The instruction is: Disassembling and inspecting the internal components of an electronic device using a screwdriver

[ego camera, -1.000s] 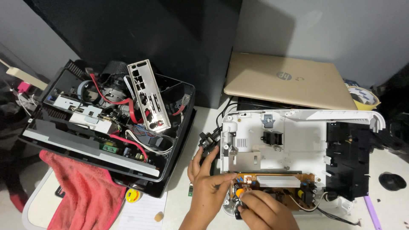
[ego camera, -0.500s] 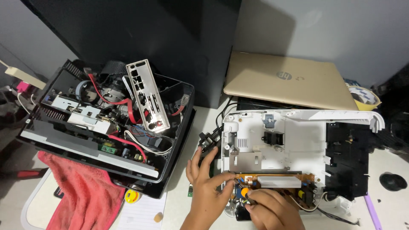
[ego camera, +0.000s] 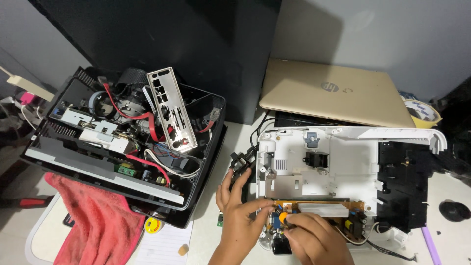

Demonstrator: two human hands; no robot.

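An opened white printer chassis lies flat in front of me, with a brown circuit board along its near edge. My left hand rests on the chassis's left edge, fingers spread, its forefinger reaching to the board's left corner. My right hand is closed around a small screwdriver with a yellow and blue handle, held upright over the board's left end. The tip is hidden by my fingers.
A black computer case full of parts, red cables and a loose metal port plate sits on the left over a red towel. A closed gold laptop lies behind the chassis. A tape roll and a black disc are at right.
Both hands stay at the board's left end. My right hand has shifted slightly on the screwdriver; the view has barely moved.
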